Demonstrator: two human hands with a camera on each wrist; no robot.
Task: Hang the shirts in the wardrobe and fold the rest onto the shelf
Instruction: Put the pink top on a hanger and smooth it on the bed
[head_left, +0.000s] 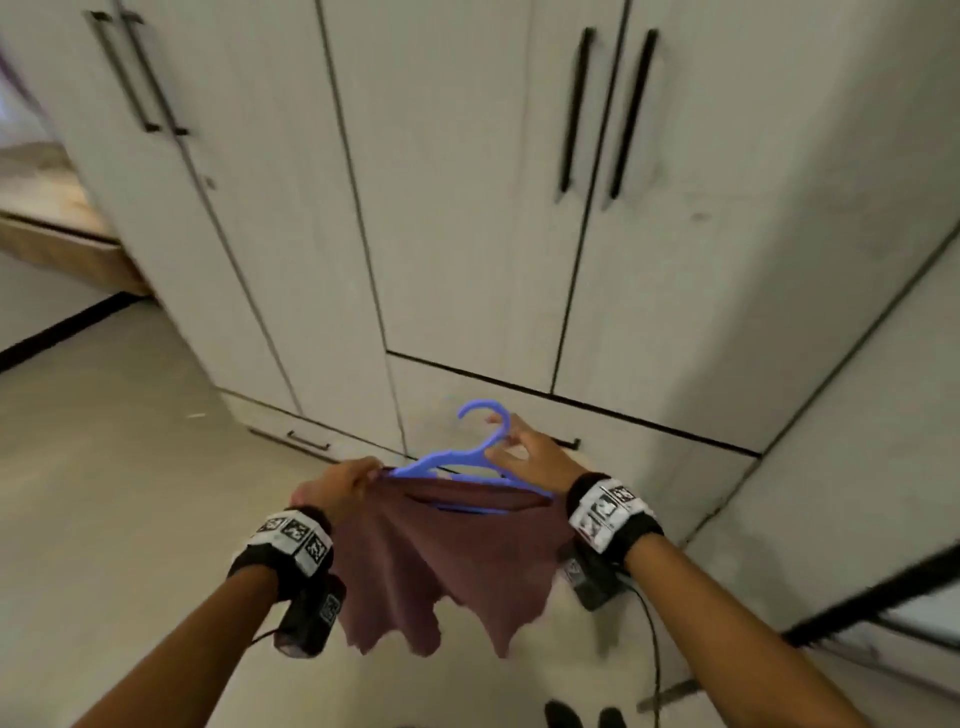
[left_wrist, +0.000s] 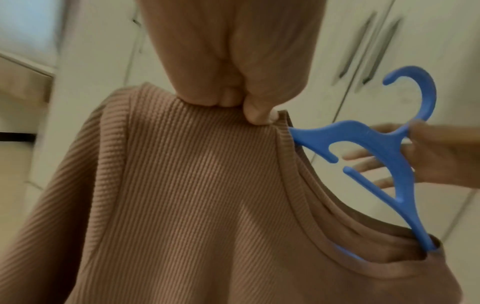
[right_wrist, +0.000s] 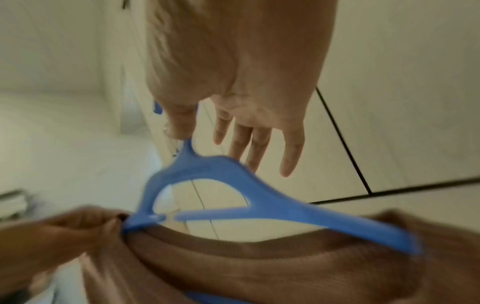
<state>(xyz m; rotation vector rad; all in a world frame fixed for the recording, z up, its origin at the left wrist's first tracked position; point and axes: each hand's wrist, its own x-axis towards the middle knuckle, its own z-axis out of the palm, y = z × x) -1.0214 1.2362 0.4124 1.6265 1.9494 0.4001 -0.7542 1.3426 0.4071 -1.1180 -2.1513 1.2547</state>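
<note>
1. The wardrobe (head_left: 467, 208) fills the view ahead, all its pale doors closed, with long black handles (head_left: 574, 111) upright beside the door seams and a drawer front along its foot.
2. The floor (head_left: 119, 467) left of the wardrobe lies open and pale, running back to a dark skirting line; on the wardrobe's right a wall closes in tight.
3. The shirt (head_left: 441, 561), ribbed and brownish-mauve, hangs in front of the wardrobe's drawer, below both hands, its hem free in the air.
4. The blue hanger (head_left: 467, 457) sits partly inside the shirt's neck opening: one arm is tucked under the collar at each end, the hook pointing up toward the wardrobe.
5. The left hand (head_left: 337, 486) pinches the collar's edge at the hanger's left tip, fingers curled tight on the cloth.
6. The right hand (head_left: 530, 457) pinches the hanger's neck just under the hook between thumb and forefinger, the other fingers spread straight.
7. Black wrist straps carry square black-and-white marker patches (head_left: 298, 535); no legible writing shows on them.
</note>
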